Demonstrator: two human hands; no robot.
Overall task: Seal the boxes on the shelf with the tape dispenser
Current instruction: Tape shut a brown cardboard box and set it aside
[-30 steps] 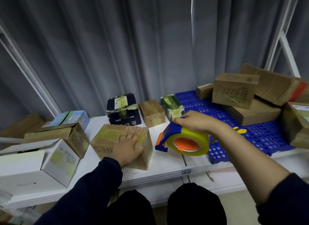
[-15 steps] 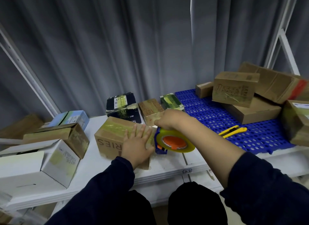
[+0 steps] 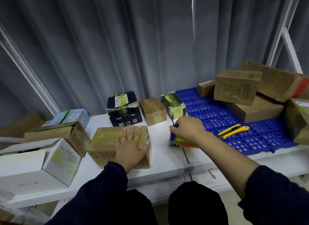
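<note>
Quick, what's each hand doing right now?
Left hand: open, flat on the cardboard box.
Right hand: closed around the tape dispenser.

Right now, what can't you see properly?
Head view only:
Tape dispenser: mostly hidden under the right hand.
Box top: partly covered by the left hand.
Far-right box: cut off by the frame edge.
Black box label: too small to read.

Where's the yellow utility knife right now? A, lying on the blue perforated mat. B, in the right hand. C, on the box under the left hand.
A: the yellow utility knife lies on the blue perforated mat, apart from the right hand, which grips the tape dispenser.
</note>
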